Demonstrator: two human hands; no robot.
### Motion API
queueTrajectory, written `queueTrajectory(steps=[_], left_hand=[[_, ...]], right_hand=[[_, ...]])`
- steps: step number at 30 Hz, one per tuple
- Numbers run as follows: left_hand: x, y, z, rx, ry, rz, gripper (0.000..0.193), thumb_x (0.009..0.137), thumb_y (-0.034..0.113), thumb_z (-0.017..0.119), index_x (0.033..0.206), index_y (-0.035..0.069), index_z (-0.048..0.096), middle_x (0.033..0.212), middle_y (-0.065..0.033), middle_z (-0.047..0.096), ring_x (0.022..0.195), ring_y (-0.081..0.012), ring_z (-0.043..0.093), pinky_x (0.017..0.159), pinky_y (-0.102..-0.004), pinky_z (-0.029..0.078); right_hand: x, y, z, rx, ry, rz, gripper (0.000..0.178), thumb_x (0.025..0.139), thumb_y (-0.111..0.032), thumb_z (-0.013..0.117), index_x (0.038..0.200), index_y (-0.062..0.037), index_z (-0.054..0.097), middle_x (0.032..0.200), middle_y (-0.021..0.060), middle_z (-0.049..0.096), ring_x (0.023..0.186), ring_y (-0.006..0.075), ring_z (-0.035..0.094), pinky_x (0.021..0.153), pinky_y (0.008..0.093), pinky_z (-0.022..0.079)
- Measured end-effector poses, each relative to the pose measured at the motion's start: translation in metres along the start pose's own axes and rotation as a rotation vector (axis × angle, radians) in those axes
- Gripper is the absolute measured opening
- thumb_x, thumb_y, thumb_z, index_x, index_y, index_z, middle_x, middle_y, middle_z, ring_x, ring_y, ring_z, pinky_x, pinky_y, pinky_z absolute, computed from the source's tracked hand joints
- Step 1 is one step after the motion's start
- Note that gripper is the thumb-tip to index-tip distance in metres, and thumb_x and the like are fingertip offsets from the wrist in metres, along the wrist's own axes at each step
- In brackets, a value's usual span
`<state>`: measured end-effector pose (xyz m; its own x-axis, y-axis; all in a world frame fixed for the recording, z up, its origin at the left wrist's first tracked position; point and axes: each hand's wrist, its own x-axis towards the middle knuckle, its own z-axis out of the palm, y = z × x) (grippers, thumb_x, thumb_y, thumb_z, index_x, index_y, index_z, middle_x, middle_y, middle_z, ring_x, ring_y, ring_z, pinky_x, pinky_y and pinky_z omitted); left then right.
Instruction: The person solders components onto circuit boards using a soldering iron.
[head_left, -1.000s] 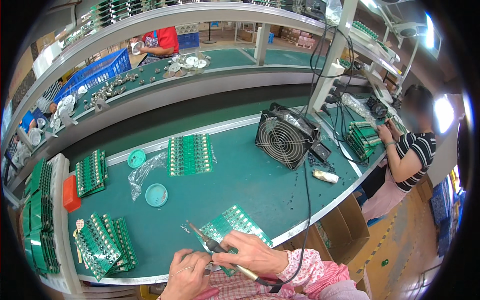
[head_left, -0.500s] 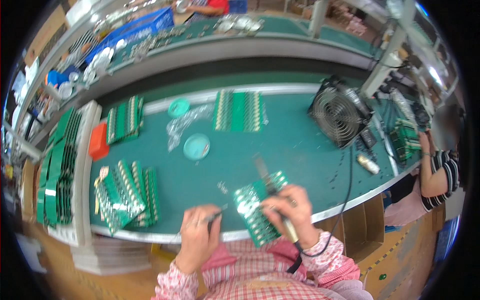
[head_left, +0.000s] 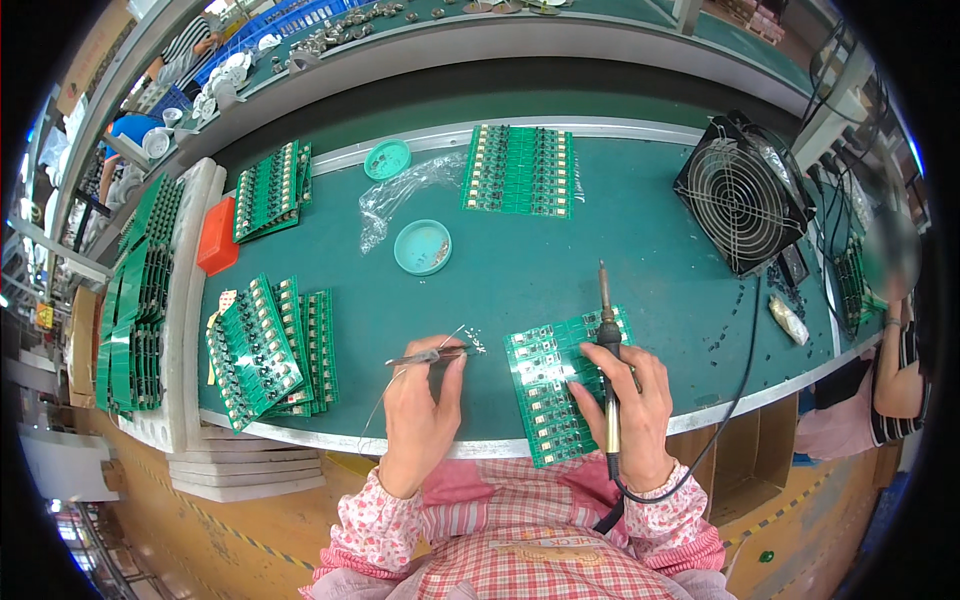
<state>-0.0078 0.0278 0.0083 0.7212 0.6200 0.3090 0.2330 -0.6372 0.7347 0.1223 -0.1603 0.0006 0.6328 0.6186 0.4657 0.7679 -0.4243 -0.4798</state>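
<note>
My left hand (head_left: 422, 415) is closed on a pair of dark tweezers (head_left: 425, 356), and a thin strand of solder wire runs through the same grip. The tweezers' tips point right, beside a small scatter of tiny white parts (head_left: 475, 340) on the mat. My right hand (head_left: 635, 400) grips a soldering iron (head_left: 608, 335) by its handle, its tip pointing away from me and raised past the far edge of a green circuit board (head_left: 540, 375). This board lies by the table's front edge, partly under my right hand, with rows of pale parts on it.
Boards are stacked at left (head_left: 265, 355) and far left (head_left: 270, 190); another board panel (head_left: 517, 170) lies at the back. Round teal dishes (head_left: 423, 247), clear plastic wrap (head_left: 400, 200), an orange box (head_left: 217, 237) and a black fan (head_left: 745, 195) stand around. The iron's cable (head_left: 735, 400) crosses the right side. A co-worker's arm (head_left: 890, 370) shows at right.
The view has shifted. My left hand has brought the tweezers up to the white parts. The iron has swung right, its tip now pointing almost straight away from me.
</note>
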Motion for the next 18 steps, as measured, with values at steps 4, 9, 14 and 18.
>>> queueTrajectory(steps=[4,9,14,18], left_hand=[[-0.0029,-0.0052,0.001,0.018,0.005,0.022,0.018,0.087,-0.004,0.069,0.103,-0.001,0.064,0.103,-0.014,0.069,0.092,-0.0317,0.066,0.082,-0.0376,0.05],[-0.0011,-0.0058,0.0019,0.067,-0.024,0.04,0.015,0.088,-0.003,0.068,0.103,0.0,0.065,0.103,-0.0129,0.069,0.092,-0.0286,0.066,0.083,-0.0352,0.05],[-0.0026,-0.0061,0.0012,0.096,-0.058,0.089,0.013,0.091,-0.002,0.066,0.104,0.0,0.065,0.102,-0.0125,0.069,0.09,-0.024,0.068,0.082,-0.032,0.052],[-0.0044,-0.0045,0.0019,0.002,-0.015,0.026,0.015,0.088,-0.004,0.067,0.102,0.0,0.066,0.101,-0.0119,0.07,0.089,-0.0267,0.067,0.08,-0.0342,0.051]], right_hand=[[-0.0038,0.0027,-0.0007,0.048,0.022,-0.006,0.05,0.073,-0.01,0.084,0.121,-0.0142,0.069,0.104,0.0113,0.06,0.098,0.0316,0.061,0.084,0.0412,0.05],[-0.0038,0.004,-0.0005,0.084,0.044,0.007,0.049,0.073,-0.008,0.084,0.12,-0.0138,0.07,0.102,0.0111,0.06,0.096,0.0313,0.061,0.083,0.0415,0.05],[-0.0049,0.0043,-0.0006,0.097,0.052,0.016,0.048,0.073,-0.007,0.083,0.119,-0.0136,0.07,0.101,0.0112,0.059,0.095,0.0317,0.061,0.083,0.0419,0.051],[-0.0056,0.0034,-0.0014,0.094,0.057,0.017,0.048,0.073,-0.007,0.083,0.118,-0.0137,0.071,0.1,0.0112,0.059,0.095,0.0319,0.061,0.083,0.042,0.051]])
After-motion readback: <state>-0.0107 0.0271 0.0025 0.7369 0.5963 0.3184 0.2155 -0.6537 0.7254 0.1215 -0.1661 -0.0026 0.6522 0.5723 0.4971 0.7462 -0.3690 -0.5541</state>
